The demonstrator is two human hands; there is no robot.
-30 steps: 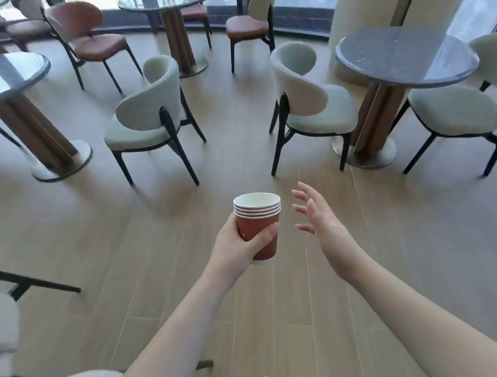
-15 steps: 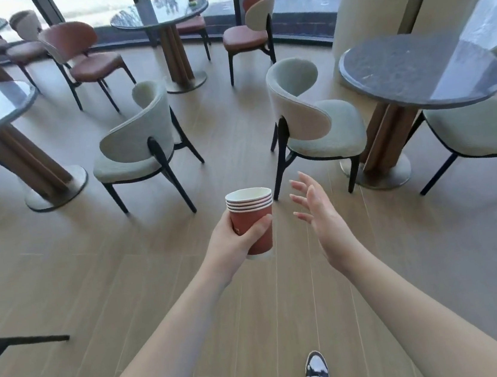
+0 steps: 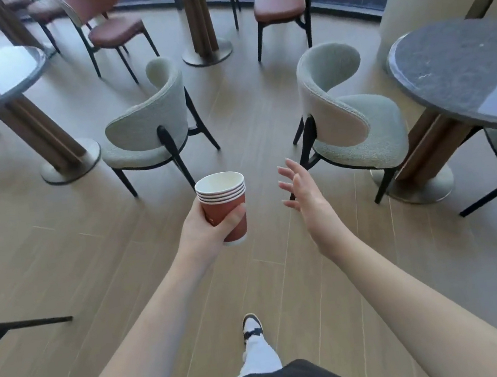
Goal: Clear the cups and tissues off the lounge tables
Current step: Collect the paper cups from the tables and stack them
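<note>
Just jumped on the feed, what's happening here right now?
A person is standing on the wooden floor among the lounge tables. Their left hand grips a stack of red paper cups, nested and upright. The right hand is open beside it, fingers spread, holding nothing. The dark round table on the right shows no cups or tissues on the part in view.

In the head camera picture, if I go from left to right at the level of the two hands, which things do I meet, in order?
Left hand → stack of red paper cups, which it grips → right hand, open with nothing in it → base of the dark round table at the right.
</note>
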